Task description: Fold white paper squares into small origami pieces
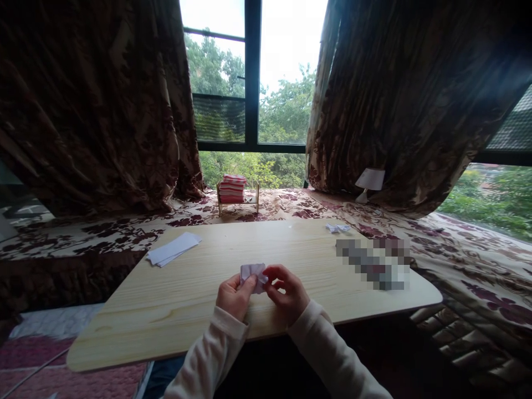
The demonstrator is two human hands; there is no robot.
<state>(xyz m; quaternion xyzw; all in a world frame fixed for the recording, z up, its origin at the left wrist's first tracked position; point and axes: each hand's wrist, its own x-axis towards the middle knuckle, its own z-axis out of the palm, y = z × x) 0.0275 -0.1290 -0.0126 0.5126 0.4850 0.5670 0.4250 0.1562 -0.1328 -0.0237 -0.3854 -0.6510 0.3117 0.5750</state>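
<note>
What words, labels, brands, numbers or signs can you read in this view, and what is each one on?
No readable text anywhere.
Creased paper at the left hand and right hand: no legible marks.
White sheets on the table: no legible marks.
Pixelated patch: masked, cannot tell.
Anything finer: too small to read.

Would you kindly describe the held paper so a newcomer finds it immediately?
Find the pale table. Over its near side, the left hand and right hand hold a creased paper. Unlike the sheets and scrap lying beyond, it is held.
</note>
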